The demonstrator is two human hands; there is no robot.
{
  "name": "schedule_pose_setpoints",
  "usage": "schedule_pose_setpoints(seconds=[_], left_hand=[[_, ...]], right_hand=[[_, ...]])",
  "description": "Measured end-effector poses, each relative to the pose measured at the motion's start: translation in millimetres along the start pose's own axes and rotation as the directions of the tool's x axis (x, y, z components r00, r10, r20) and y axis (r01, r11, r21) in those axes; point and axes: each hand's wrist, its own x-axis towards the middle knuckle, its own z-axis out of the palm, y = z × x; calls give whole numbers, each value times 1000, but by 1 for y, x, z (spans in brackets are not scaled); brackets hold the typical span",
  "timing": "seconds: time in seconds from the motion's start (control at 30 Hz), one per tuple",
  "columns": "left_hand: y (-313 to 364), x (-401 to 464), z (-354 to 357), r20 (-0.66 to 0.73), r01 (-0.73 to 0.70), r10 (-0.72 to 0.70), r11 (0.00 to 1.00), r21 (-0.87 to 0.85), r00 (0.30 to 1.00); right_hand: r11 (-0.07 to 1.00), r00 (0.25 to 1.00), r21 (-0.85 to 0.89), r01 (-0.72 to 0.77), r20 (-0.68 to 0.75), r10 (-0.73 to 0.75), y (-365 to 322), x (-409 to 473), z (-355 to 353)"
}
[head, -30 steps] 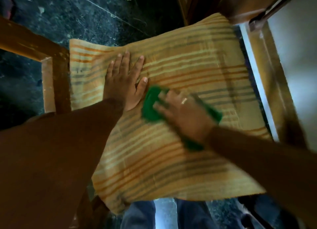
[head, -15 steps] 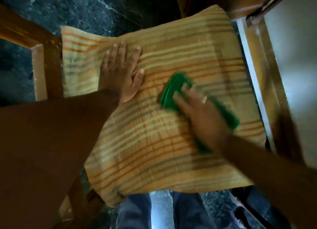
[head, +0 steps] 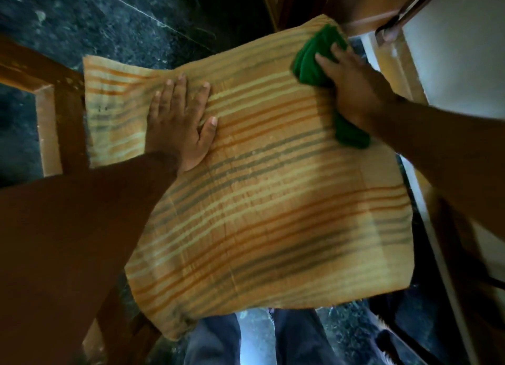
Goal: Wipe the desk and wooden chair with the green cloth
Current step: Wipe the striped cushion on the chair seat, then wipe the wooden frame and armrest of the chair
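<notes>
Pressing the soft, limp green cloth [head: 318,56] onto the striped cushion [head: 273,201] at its one-o'clock corner, I am bunching it under the clenched right hand [head: 352,86] while my flat, released left hand [head: 179,121] is steadying the ten-o'clock side.

No writing, label, brand, number or sign can be read anywhere in this view.
</notes>
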Motion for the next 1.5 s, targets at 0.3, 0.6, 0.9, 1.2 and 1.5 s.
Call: schedule_pose_setpoints(seconds=[0.3,0.6,0.9,1.2,1.5], left_hand=[[-2,1,0,15,-3,3,1000,-5,1000],[0,2,-4,50,-5,6,1000,-16,999],[12,11,-27,222,85,-76,996,-32,972],[97,-92,-66,247,142,-44,909,-392,968],[129,-105,-83,770,742,20,252,-621,637]], right_hand=[[862,848,87,499,153,-507,-167,-135,52],[962,953,32,270,133,-272,-46,-168,34],[982,965,81,171,190,-183,-45,-168,26],[968,997,240,-68,39,60,-73,-194,15],[773,773,449,-448,630,82,-31,-197,-8]])
